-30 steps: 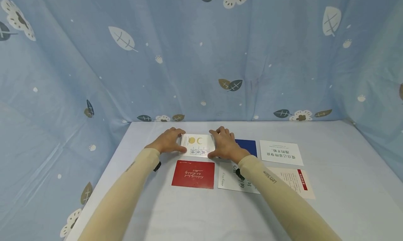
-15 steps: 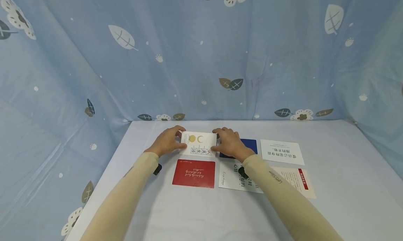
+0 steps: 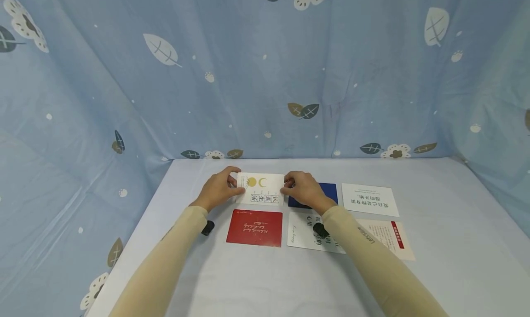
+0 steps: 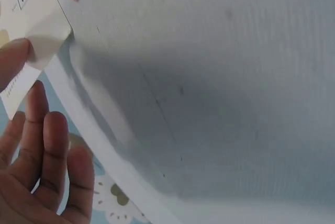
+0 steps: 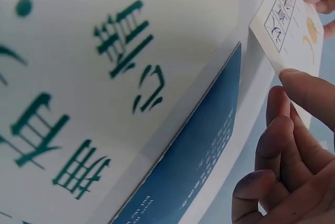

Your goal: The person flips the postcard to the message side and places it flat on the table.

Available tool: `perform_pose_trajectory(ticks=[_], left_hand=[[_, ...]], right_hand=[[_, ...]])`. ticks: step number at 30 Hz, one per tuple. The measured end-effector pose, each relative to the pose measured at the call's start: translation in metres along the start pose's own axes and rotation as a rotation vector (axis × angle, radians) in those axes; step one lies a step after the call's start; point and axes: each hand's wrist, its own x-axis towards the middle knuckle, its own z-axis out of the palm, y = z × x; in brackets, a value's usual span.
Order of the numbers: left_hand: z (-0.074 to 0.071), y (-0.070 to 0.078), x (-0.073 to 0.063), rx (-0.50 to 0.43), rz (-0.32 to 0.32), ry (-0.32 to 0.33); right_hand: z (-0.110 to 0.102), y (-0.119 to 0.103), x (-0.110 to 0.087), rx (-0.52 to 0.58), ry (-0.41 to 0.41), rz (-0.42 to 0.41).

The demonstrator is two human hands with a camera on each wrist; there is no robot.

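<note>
A white card (image 3: 262, 184) with a yellow sun, a crescent moon and boxed characters is held between both hands at the far side of the table. My left hand (image 3: 218, 188) pinches its left edge, with the thumb on top and fingers beneath. My right hand (image 3: 305, 189) pinches the opposite edge and partly covers a dark blue card (image 3: 330, 193). In the left wrist view, the held card's corner (image 4: 44, 41) stands off the tabletop. Between thumb and fingers, the right wrist view shows the same card (image 5: 293, 30) tilted.
A red card (image 3: 254, 228) lies just in front of the held card. To its right are a white card with dark characters (image 3: 300, 232), a card with a red strip (image 3: 387, 236) and a white text card (image 3: 370, 200). A blue patterned curtain (image 3: 248, 100) hangs behind the table.
The white card has come up slightly off the table. My right hand has shifted to the right along it, uncovering more of its right end and of the blue card.
</note>
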Motion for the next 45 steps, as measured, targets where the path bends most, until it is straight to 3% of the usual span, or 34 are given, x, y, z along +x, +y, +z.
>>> perform_pose_trajectory(ticks=[7,24,33,41,45], left_hand=[[0.004,0.001,-0.004,-0.015,-0.056,0.026],[0.007,0.008,-0.009,-0.004,-0.085,0.069],[0.005,0.007,-0.01,-0.174,-0.164,-0.006],[0.005,0.0,-0.012,-0.352,-0.229,-0.053],[0.004,-0.004,-0.014,-0.39,-0.231,-0.061]], right_hand=[[0.0,0.0,-0.002,0.007,-0.001,0.0],[-0.002,0.001,-0.006,-0.013,-0.031,-0.001],[-0.003,-0.002,-0.01,-0.016,-0.02,-0.007],[-0.005,-0.001,-0.014,0.163,-0.066,0.004],[-0.007,0.0,-0.016,0.216,-0.087,0.018]])
